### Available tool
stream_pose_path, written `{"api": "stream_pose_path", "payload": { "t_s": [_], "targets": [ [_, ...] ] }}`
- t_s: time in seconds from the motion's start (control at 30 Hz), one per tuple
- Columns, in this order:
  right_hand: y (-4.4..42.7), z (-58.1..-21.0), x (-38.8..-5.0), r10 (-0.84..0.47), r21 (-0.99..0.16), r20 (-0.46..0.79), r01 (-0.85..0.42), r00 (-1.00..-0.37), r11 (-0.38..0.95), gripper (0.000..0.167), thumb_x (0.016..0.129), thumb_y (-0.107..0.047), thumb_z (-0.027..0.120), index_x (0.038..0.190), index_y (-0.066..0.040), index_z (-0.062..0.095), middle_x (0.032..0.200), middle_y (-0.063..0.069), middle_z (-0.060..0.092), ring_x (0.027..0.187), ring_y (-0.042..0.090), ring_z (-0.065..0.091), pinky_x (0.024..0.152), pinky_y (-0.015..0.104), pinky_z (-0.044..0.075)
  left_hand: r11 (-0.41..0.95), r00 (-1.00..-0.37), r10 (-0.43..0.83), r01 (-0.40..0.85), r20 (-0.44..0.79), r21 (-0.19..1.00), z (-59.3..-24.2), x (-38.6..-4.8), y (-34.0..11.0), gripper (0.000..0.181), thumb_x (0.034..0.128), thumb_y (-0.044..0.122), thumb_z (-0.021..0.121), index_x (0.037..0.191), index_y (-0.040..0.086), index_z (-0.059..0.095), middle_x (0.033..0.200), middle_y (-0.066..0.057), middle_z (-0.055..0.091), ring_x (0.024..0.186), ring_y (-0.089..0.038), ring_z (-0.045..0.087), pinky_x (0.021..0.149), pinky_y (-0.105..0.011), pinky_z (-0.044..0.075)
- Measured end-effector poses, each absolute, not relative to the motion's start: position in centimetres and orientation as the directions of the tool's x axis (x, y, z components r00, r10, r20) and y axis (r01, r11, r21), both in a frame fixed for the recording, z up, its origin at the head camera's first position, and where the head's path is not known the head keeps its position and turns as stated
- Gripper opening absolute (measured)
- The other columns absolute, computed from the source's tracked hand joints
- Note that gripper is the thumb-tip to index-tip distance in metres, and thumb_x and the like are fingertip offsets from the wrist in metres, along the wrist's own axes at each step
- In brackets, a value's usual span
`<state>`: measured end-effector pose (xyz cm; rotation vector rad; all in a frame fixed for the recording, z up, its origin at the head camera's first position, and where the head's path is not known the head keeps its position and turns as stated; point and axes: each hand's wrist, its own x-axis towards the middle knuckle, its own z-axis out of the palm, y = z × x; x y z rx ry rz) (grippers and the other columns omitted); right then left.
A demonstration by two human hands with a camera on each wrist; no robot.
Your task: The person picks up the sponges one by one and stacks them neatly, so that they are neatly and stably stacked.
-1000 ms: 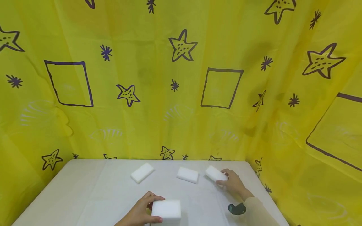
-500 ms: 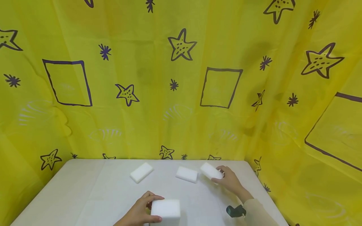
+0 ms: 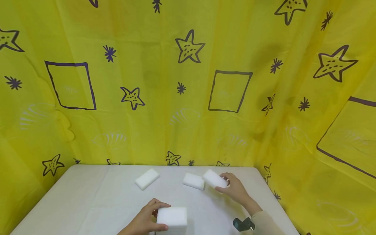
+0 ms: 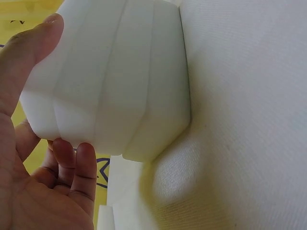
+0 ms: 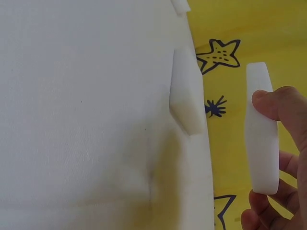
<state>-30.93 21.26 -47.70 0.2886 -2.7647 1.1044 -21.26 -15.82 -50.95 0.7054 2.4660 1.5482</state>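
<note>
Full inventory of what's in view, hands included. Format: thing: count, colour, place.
Patterned curtain: 1, yellow with dark star and square drawings, behind and beside the table
Covered table: 1, white, in front of the person
Block stack: 1, white, apparently four layers, near centre of the table
Left loose block: 1, white, far part of the table
Middle loose block: 1, white, right of that one
Held block: 1, white, raised off the table
Small device: 1, dark, by the right sleeve
Sleeve: 1, beige, right forearm
Left hand: 1, gripping the stack
Right hand: 1, pinching the held block
</note>
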Motion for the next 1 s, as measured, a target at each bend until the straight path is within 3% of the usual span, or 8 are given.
{"api": "stream_pose_path", "payload": {
  "t_s": [0.4,0.7,1.0],
  "targets": [
    [19.6,-46.8,-29.9,-0.186,-0.653,0.237,-0.298,-0.954,0.696,0.053,0.068,-0.028,0.09,0.112,-0.01,0.064,0.101,-0.001,0.062,0.085,0.013,0.052,0.07,0.027,0.045,0.375,-0.888,0.45,0.289,0.099,0.881,-50.7,-21.1,-15.8,0.056,0.0772,0.025,0.085,0.126,0.01,0.063,0.106,-0.004,0.048,0.085,-0.01,0.053,0.072,-0.021,0.049],
    [18.8,-45.9,-28.8,-0.268,-0.672,0.233,-0.354,-0.935,0.65,0.055,0.069,-0.024,0.09,0.114,-0.009,0.063,0.103,0.003,0.061,0.081,0.015,0.051,0.066,0.025,0.045,0.371,-0.882,0.455,0.316,0.126,0.873,-50.8,-21.1,-15.8,0.056,0.0769,0.026,0.084,0.126,0.009,0.063,0.106,-0.004,0.048,0.085,-0.008,0.052,0.073,-0.022,0.049],
    [17.7,-45.2,-27.7,-0.347,-0.654,0.26,-0.428,-0.901,0.624,0.054,0.069,-0.024,0.09,0.114,-0.01,0.063,0.099,0.0,0.06,0.081,0.011,0.05,0.07,0.027,0.047,0.374,-0.89,0.446,0.283,0.096,0.883,-50.7,-21.1,-15.7,0.055,0.0768,0.025,0.085,0.126,0.011,0.063,0.106,-0.004,0.048,0.086,-0.011,0.052,0.073,-0.023,0.049]
  ]
}}
